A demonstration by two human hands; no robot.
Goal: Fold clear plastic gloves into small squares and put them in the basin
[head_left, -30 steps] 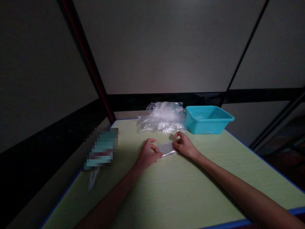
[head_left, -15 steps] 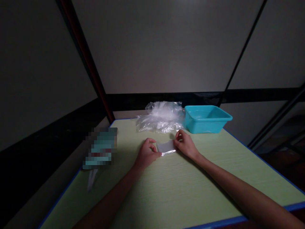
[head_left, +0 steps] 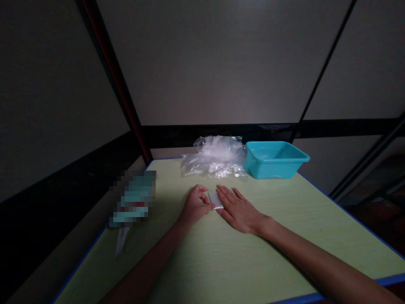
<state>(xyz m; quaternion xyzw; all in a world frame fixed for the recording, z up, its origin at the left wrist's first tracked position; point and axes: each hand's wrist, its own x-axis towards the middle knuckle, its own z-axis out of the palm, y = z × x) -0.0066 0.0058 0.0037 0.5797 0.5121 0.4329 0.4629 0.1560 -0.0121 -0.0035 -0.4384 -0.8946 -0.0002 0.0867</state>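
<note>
A small clear plastic bag (head_left: pixel 214 200) lies flat on the table between my hands. My left hand (head_left: pixel 195 205) grips its left edge, the thumb on the near corner and the fingers curled beside it. Flat across the bag's right part rests my right hand (head_left: pixel 238 210), fingers stretched out and palm down, hiding that side. Behind the hands, a heap of crumpled clear plastic bags (head_left: pixel 215 158) sits at the table's far edge.
A turquoise plastic basin (head_left: pixel 274 166) stands at the back right, beside the heap. At the left edge lies a blurred-out greenish object (head_left: pixel 134 198) with a pale strip (head_left: pixel 122 240) sticking out. The pale table (head_left: pixel 202 261) has blue edging, and a panelled wall rises behind it.
My right hand has gone from pinching the bag's right edge to lying flat on it, shifting slightly left and nearer. My left hand has stayed at the left edge.
</note>
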